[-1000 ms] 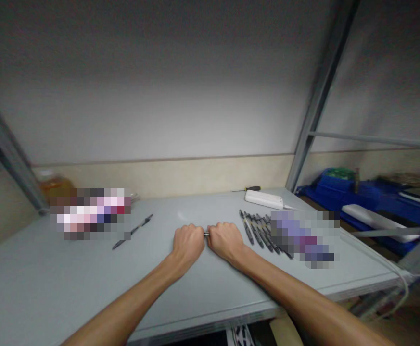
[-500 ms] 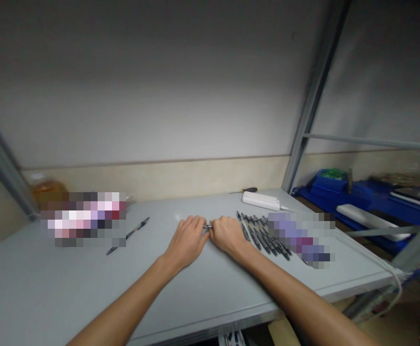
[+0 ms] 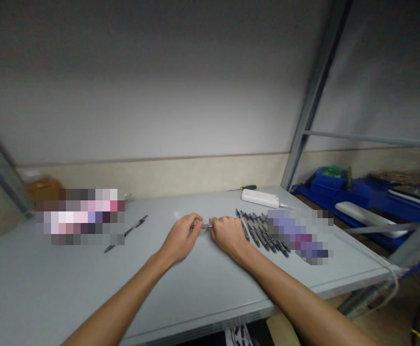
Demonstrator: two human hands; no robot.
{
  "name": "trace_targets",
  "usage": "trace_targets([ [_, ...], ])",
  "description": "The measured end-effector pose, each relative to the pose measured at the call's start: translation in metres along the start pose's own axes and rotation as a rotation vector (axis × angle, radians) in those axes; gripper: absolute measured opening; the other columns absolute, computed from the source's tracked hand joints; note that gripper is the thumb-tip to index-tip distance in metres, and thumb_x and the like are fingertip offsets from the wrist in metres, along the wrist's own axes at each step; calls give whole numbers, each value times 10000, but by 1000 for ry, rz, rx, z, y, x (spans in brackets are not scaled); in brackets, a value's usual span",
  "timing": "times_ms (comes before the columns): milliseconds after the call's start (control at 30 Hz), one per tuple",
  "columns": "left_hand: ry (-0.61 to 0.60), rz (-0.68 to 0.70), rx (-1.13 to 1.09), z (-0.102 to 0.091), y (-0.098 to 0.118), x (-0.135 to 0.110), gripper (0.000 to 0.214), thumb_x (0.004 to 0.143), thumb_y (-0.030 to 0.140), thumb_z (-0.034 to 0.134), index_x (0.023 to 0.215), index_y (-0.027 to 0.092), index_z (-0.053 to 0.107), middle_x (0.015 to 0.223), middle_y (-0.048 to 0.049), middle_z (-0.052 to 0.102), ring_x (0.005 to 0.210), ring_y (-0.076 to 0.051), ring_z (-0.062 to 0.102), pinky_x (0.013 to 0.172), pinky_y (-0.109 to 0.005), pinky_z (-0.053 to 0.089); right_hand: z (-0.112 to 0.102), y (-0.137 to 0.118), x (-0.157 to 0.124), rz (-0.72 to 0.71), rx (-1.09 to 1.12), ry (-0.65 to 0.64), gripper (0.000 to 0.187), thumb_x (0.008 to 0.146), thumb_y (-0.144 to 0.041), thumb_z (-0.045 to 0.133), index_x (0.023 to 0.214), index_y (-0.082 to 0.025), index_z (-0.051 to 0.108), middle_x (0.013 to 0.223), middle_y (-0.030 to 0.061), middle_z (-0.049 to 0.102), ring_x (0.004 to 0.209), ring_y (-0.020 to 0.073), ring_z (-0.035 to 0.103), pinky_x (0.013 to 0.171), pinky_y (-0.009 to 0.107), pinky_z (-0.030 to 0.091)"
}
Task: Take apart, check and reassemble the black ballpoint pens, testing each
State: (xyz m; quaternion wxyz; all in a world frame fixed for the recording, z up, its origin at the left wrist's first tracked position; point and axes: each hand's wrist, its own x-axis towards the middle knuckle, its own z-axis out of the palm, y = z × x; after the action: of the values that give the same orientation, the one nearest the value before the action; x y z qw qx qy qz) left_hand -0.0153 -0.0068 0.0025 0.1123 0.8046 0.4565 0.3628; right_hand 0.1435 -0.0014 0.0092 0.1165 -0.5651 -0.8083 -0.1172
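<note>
My left hand [image 3: 181,236] and my right hand [image 3: 227,232] meet at the middle of the grey table [image 3: 87,283]. Both have their fingers curled round a thin pen [image 3: 205,226], of which only a short metallic stretch shows between them. The left hand pinches one end, the right hand closes on the other. Just right of my right hand lies a row of several dark pens [image 3: 258,230]. A single dark pen [image 3: 126,234] lies apart on the left side of the table.
A white flat device [image 3: 260,197] and a small screwdriver [image 3: 244,188] lie at the back. Blurred-out patches sit left and right on the table. A brownish bottle [image 3: 42,188] stands far left. Metal shelf posts [image 3: 312,96] rise at the right, with blue bins [image 3: 343,192] beyond.
My left hand has loosened from a tight fist into a fingertip pinch on the pen. Both hands have shifted slightly away from me; the gap between them has grown a little.
</note>
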Motion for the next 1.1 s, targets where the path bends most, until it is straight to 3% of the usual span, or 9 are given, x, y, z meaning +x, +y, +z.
trace_targets([
  [67, 22, 83, -6, -6, -1, -1, 218, 837, 292, 464, 981, 166, 567, 824, -42, 595, 750, -156, 528, 696, -270, 397, 2, 3, 0, 35, 6, 10, 374, 910, -291, 300, 864, -164, 649, 755, 131, 684, 710, 223, 650, 572, 275, 396],
  [200, 17, 141, -6, -12, -3, -1, 185, 851, 265, 435, 848, 171, 594, 777, -41, 587, 750, -157, 524, 714, -273, 390, 4, 8, 0, 38, 29, 58, 359, 910, -317, 306, 856, -175, 631, 737, 104, 666, 685, 199, 616, 566, 269, 350],
  [367, -6, -81, -51, -9, -8, 1, 358, 879, 358, 337, 686, 162, 567, 580, 5, 520, 570, -134, 465, 574, -245, 333, -2, 11, -2, -113, 45, 209, 275, 867, -376, 430, 897, -158, 594, 856, 104, 616, 824, 209, 523, 682, 293, 318],
  [467, 23, -185, -81, -6, -14, 2, 388, 867, 405, 324, 661, 163, 546, 522, 31, 449, 511, -122, 410, 526, -236, 284, -4, 16, -1, -170, 94, 274, 298, 890, -391, 395, 926, -166, 587, 926, 101, 592, 872, 205, 476, 729, 305, 284],
  [600, 47, -219, -120, -5, -19, 3, 379, 851, 419, 334, 646, 168, 531, 504, 38, 413, 505, -123, 385, 513, -232, 252, -2, 26, 1, -215, 219, 203, 304, 926, -316, 340, 885, -173, 605, 848, 63, 612, 825, 171, 484, 730, 295, 266],
  [733, 30, -224, -168, -4, -20, 3, 374, 833, 429, 361, 616, 171, 522, 494, 37, 412, 496, -123, 372, 503, -231, 238, 2, 35, 2, -263, 395, 211, 187, 864, -313, 489, 891, -172, 609, 887, 55, 620, 851, 162, 503, 746, 276, 288],
  [867, 58, -231, -161, -5, -22, 3, 364, 829, 424, 371, 616, 173, 526, 482, 42, 401, 488, -123, 366, 498, -229, 230, 6, 40, 3, -192, 555, 224, 251, 806, -347, 565, 979, -170, 600, 891, 56, 633, 814, 156, 542, 732, 259, 335],
  [1000, 51, -227, -135, -5, -24, 4, 362, 834, 414, 361, 607, 174, 511, 479, 44, 391, 489, -121, 371, 501, -226, 233, 6, 44, 5, -144, 698, 126, 242, 847, -337, 487, 813, -155, 643, 747, 41, 650, 695, 135, 564, 662, 233, 368],
  [1100, 36, -228, -140, -4, -26, 5, 370, 833, 422, 356, 595, 176, 497, 476, 44, 387, 481, -119, 366, 494, -226, 228, 3, 46, 6, -134, 801, 187, 169, 759, -274, 604, 864, -145, 629, 819, 37, 653, 733, 126, 565, 676, 220, 387],
])
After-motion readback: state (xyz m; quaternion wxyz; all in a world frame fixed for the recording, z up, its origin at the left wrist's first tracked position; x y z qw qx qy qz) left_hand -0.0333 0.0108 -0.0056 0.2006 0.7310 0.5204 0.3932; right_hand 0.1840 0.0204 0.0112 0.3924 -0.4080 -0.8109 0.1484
